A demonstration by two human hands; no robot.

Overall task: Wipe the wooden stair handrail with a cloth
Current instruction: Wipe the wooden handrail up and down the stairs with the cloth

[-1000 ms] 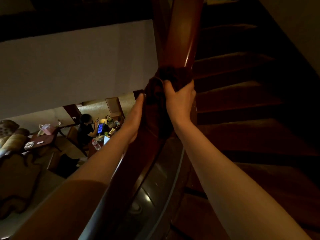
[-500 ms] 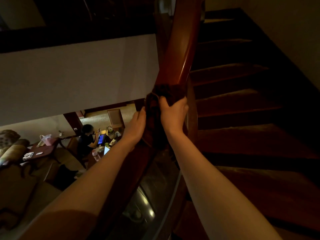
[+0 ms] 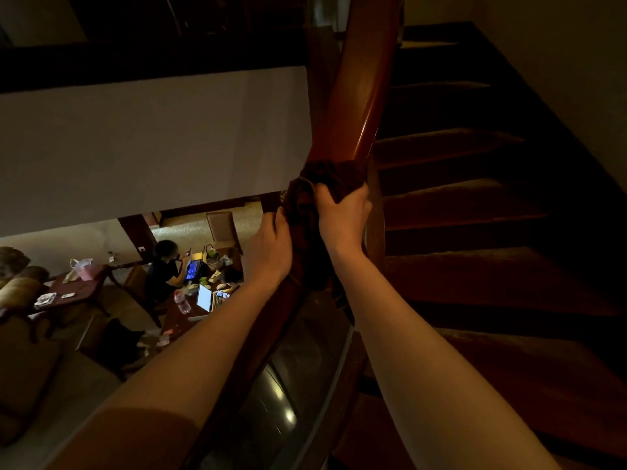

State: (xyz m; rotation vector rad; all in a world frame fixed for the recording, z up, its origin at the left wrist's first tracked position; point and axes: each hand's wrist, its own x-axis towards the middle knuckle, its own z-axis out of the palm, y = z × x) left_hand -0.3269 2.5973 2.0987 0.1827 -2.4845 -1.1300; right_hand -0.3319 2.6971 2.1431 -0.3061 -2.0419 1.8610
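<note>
Dark cloth [image 3: 325,184] is clamped around handrail [image 3: 359,106] by right hand [image 3: 344,218] and left hand [image 3: 271,249]; rail's long axis runs far-upward beyond them.

The stairwell is dim and warm-toned; the stairs [image 3: 475,205] sink into near-black shadow. The lit room below [image 3: 190,276] is the brightest part. A thin glare streak runs along the handrail [image 3: 364,106]. Straight edges bow toward the corners from the wide lens.
</note>
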